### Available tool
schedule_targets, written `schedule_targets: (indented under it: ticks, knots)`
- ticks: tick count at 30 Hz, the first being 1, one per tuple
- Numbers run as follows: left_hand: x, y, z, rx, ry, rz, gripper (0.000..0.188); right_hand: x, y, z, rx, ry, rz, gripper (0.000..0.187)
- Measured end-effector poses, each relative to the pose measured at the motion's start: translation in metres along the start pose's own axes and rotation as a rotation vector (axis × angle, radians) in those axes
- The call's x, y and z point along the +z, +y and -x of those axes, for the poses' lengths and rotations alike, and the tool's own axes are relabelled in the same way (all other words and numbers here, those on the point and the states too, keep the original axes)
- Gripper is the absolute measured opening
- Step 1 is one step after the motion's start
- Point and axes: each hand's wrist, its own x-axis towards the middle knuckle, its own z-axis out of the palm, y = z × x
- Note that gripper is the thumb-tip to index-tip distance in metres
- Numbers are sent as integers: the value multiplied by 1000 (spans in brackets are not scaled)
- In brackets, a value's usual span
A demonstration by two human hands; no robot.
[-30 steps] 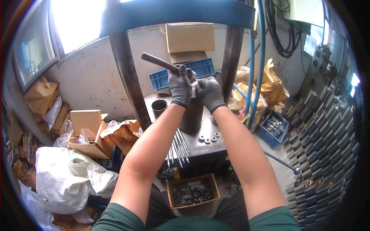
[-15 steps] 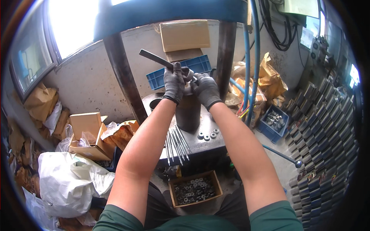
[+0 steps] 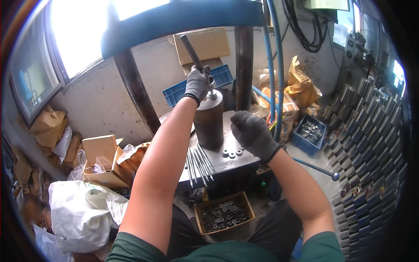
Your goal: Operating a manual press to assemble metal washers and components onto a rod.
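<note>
My left hand (image 3: pixel 198 84), in a grey glove, is wrapped round a long dark metal tube (image 3: pixel 191 51) that tilts up and to the left. Just below it stands a thick dark steel cylinder (image 3: pixel 209 124) with a small shiny fitting (image 3: pixel 212 94) on its top. My right hand (image 3: pixel 255 135), gloved too, is closed above the right side of the metal table (image 3: pixel 229 126); its curled fingers hide whatever they may hold. Several small rings (image 3: pixel 231 153) lie on the table next to that hand. Several thin metal rods (image 3: pixel 200 165) lie side by side at its front edge.
A blue press frame (image 3: pixel 183 19) with dark posts surrounds the table. Below is a cardboard box (image 3: pixel 248 213) of small rings. Stacked metal tubes (image 3: pixel 366 157) and a blue bin (image 3: pixel 309 135) of parts stand right; a white sack (image 3: pixel 78 209) and open carton (image 3: pixel 102 157) stand left.
My right hand has left the top of the cylinder and moved right and nearer. My left hand has tipped the tube more upright. The fitting on the cylinder now shows.
</note>
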Motion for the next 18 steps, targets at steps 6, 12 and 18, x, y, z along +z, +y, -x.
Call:
schedule_targets:
  ticks: [6,12,18]
  knots:
    - [6,1,-11,68,-39,-294,33,-132,-29,62,-23,-344,360,24]
    - [8,-3,-27,76,-32,-406,38,-219,-13,100,267,-758,611,37]
    - [9,-5,-30,61,-44,-382,39,-250,-1,131,425,-890,488,47]
